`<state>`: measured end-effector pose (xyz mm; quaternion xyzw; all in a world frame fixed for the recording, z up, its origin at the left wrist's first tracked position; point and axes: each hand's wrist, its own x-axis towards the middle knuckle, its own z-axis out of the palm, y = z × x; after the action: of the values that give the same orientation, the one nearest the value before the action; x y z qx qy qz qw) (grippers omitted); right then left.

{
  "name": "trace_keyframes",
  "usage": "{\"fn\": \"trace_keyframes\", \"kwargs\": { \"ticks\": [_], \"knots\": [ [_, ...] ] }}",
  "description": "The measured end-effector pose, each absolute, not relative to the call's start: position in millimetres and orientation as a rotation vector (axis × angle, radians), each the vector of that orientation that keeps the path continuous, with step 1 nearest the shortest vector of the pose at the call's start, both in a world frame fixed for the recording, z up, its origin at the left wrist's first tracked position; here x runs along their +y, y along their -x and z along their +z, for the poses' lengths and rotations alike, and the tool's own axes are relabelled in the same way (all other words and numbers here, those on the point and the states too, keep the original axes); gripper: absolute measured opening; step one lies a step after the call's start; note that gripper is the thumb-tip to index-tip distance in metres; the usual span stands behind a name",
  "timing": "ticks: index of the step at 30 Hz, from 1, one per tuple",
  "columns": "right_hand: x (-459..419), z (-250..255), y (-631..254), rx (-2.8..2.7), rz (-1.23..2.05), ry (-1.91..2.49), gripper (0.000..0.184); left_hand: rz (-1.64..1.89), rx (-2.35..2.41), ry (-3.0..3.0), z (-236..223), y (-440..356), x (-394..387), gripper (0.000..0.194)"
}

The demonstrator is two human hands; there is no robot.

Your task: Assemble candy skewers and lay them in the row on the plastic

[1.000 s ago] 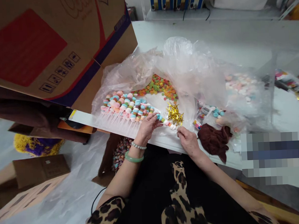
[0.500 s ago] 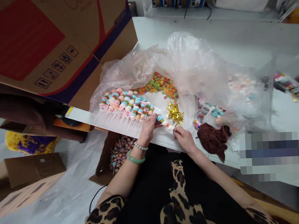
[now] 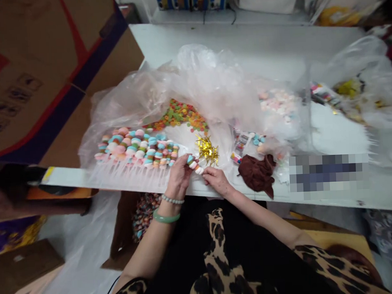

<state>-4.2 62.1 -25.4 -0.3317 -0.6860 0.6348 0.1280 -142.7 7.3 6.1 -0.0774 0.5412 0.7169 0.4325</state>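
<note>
Skewer in the left fingers, its end just beside the right fingers. Tinsel just behind them. More skewers to the left, on a plastic bag; candy rings behind those. Cloth to the right, on the table. Lollipops in a carton below.

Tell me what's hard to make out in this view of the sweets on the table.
In the head view:
The candy skewer: the left hand hides part of it.
The pale sweets: blurred behind clear plastic.
The printed packets: too small to read.
The wrapped sweets below the table: its edge and the left arm hide part of them.
The pixelated patch: blurred, hiding what lies there.
</note>
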Motion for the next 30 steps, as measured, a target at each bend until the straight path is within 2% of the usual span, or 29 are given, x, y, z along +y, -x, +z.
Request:
{"fn": "trace_keyframes", "kwargs": {
  "ticks": [4,6,9,11,14,16,20,24,26,30],
  "knots": [
    [60,-15,2,-1.927,1.878,0.966,0.011,1.763,1.279,0.220,13,139,16,0.010],
    [65,-7,-6,-1.958,1.767,1.013,0.013,1.715,1.275,0.195,20,136,18,0.015],
    [89,6,-29,-2.024,1.386,1.207,0.013,1.637,1.261,0.075,26,131,16,0.036],
    [113,10,-45,-2.014,1.084,1.440,0.015,1.606,1.448,-0.123,23,127,9,0.042],
    [149,8,-60,-2.091,0.661,1.801,0.022,1.413,1.920,-0.672,11,116,-8,0.030],
    [163,4,-61,-2.155,0.550,1.872,0.028,1.146,2.078,-1.112,4,104,-19,0.025],
    [171,3,-61,-2.157,0.478,1.781,0.037,0.717,1.970,-1.704,3,71,-18,0.033],
    [173,13,-78,-2.086,0.493,1.574,0.037,0.600,1.677,-1.945,4,32,26,0.035],
    [175,15,-88,-2.014,0.587,1.529,0.037,0.541,1.650,-1.962,-2,14,55,0.042],
    [176,7,-91,-1.833,0.931,1.510,0.036,0.403,1.730,-1.906,-20,-7,97,0.034]
  ]
}}
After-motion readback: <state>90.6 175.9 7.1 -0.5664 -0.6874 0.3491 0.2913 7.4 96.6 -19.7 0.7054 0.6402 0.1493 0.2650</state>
